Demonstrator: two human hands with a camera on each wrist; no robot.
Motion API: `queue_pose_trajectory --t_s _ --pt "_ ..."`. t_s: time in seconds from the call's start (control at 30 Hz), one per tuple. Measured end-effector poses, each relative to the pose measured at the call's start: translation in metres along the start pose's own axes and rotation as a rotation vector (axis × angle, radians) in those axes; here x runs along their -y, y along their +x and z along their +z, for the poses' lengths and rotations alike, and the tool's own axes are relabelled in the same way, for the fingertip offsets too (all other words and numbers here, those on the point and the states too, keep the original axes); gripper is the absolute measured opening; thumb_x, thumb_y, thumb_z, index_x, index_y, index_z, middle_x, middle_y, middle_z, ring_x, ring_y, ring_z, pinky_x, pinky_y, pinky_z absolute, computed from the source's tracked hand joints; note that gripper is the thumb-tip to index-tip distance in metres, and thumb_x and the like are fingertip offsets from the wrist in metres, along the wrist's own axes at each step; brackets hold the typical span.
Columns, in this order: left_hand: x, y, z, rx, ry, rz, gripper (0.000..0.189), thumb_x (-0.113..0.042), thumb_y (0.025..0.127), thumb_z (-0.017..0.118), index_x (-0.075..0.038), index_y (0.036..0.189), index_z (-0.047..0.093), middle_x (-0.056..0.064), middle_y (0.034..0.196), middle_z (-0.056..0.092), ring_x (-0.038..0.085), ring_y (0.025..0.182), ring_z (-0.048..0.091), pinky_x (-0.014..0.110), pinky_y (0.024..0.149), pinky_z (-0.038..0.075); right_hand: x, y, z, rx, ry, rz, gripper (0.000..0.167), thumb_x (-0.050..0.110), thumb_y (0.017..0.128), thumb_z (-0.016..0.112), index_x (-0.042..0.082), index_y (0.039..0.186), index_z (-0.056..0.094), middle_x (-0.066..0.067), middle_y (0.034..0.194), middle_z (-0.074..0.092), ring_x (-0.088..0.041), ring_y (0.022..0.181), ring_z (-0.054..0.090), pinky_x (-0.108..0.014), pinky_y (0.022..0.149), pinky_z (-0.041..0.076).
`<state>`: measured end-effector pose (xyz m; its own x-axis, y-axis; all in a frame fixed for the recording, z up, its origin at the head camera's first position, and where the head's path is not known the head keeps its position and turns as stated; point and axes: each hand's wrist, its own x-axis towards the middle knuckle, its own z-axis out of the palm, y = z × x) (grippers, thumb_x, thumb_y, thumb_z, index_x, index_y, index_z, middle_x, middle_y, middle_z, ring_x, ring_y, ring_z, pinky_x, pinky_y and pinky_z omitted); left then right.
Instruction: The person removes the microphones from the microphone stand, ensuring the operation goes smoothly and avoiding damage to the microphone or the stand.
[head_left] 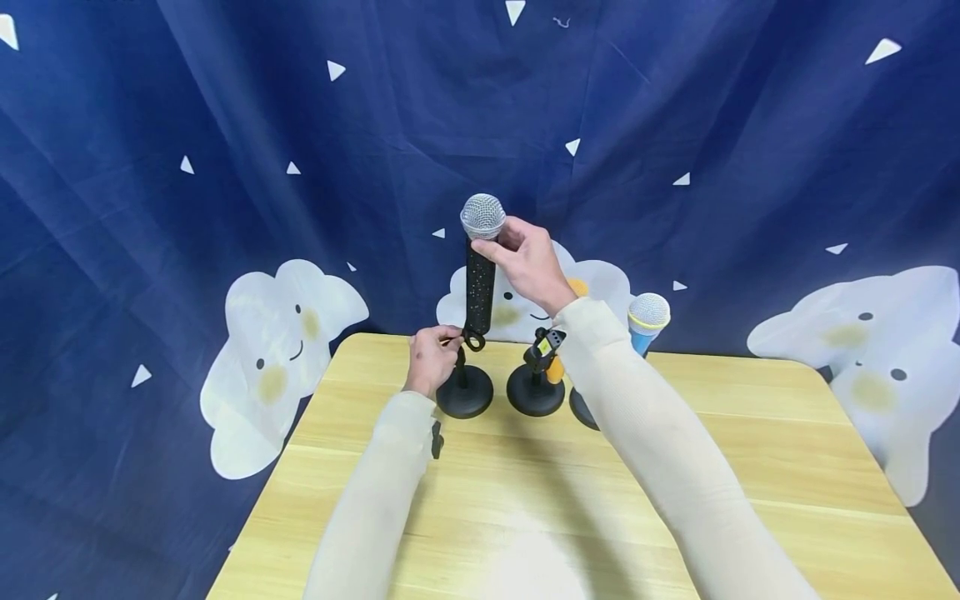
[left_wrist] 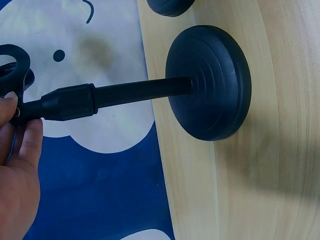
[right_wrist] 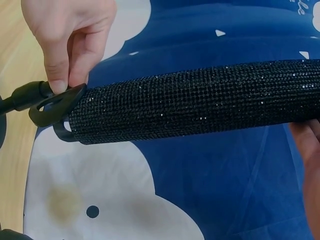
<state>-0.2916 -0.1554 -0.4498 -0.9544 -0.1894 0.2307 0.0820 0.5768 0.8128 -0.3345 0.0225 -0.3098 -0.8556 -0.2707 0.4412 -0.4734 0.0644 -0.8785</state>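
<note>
My right hand point(head_left: 531, 258) holds a black glittery microphone point(head_left: 480, 287) just under its silver mesh head, and the microphone stands nearly upright. Its lower end point(right_wrist: 82, 117) meets the ring-shaped clip point(right_wrist: 52, 107) of a black microphone stand; whether it sits inside the ring I cannot tell. My left hand point(head_left: 431, 360) pinches the top of that stand where the clip joins the post point(left_wrist: 140, 91). The stand's round base point(left_wrist: 207, 82) rests on the table. In the right wrist view only some fingers point(right_wrist: 306, 140) of the right hand show, under the microphone.
To the right is a second black stand point(head_left: 534, 393) with a clip and something orange near it. Behind the right forearm, a blue microphone point(head_left: 647, 325) with a silver head rises above a third base point(head_left: 583, 410). A blue curtain point(head_left: 405, 167) hangs behind the wooden table point(head_left: 450, 533).
</note>
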Motion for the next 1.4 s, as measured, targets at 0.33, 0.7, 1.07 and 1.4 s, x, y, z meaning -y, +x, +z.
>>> queue_pose_trajectory --t_s 0.33,0.7,1.07,1.4 --pt "0.002 0.002 0.001 -0.009 -0.002 0.025 0.009 0.0 0.089 0.072 -0.002 0.094 0.079 0.011 0.101 0.075 0.025 0.098 0.071 0.034 0.082 0.059 0.0 0.001 -0.004 0.05 0.015 -0.006 0.036 0.012 0.093 0.073 0.002 0.127 0.065 -0.011 0.121 0.07 -0.018 0.109 0.066 -0.03 0.095 0.052" --pt "0.002 0.003 0.003 0.015 -0.004 0.009 0.01 -0.001 0.09 0.071 -0.003 0.095 0.079 0.01 0.103 0.075 0.025 0.098 0.071 0.034 0.077 0.06 0.017 0.007 -0.014 0.03 0.033 -0.028 0.038 0.009 0.094 0.071 -0.001 0.13 0.063 -0.014 0.125 0.068 -0.019 0.113 0.065 -0.03 0.099 0.051" --pt "0.008 0.008 -0.006 -0.004 -0.001 -0.02 0.012 0.0 0.09 0.072 -0.003 0.098 0.079 0.011 0.103 0.075 0.024 0.099 0.07 0.034 0.081 0.059 0.024 0.011 -0.015 0.046 -0.012 -0.023 0.038 0.014 0.094 0.072 0.001 0.128 0.065 -0.011 0.123 0.069 -0.017 0.111 0.066 -0.029 0.099 0.051" --pt "0.006 0.008 -0.006 -0.004 -0.029 -0.024 0.012 -0.002 0.09 0.072 -0.004 0.1 0.079 0.012 0.105 0.075 0.024 0.096 0.072 0.031 0.074 0.061 0.017 0.007 -0.016 0.036 -0.045 0.0 0.037 0.019 0.092 0.074 0.007 0.126 0.067 -0.006 0.121 0.071 -0.015 0.11 0.066 -0.03 0.098 0.051"
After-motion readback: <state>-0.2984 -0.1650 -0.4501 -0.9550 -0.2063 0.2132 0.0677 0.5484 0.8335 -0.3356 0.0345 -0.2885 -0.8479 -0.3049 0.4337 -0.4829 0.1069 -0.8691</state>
